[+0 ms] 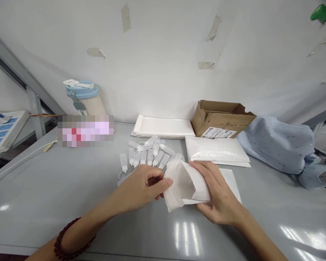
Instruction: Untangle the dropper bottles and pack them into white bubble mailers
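Note:
My right hand point(220, 195) grips a white padded pouch point(183, 186) from behind and below, holding its mouth open toward the left. My left hand point(143, 186) is closed at the pouch's opening, fingertips pinched on its rim or on something I cannot make out. Just beyond the hands lie several small white squeeze bottles point(146, 154) with caps, scattered on the grey table point(57, 188). Another flat white pouch point(232, 181) lies under my right hand.
A stack of white pouches point(216, 150) and a flat pile of white bags point(163, 127) lie behind. An open cardboard box point(220, 117) stands at the wall, with blue cloth point(277, 143) at right. A blue-lidded tumbler point(85, 98) stands at back left.

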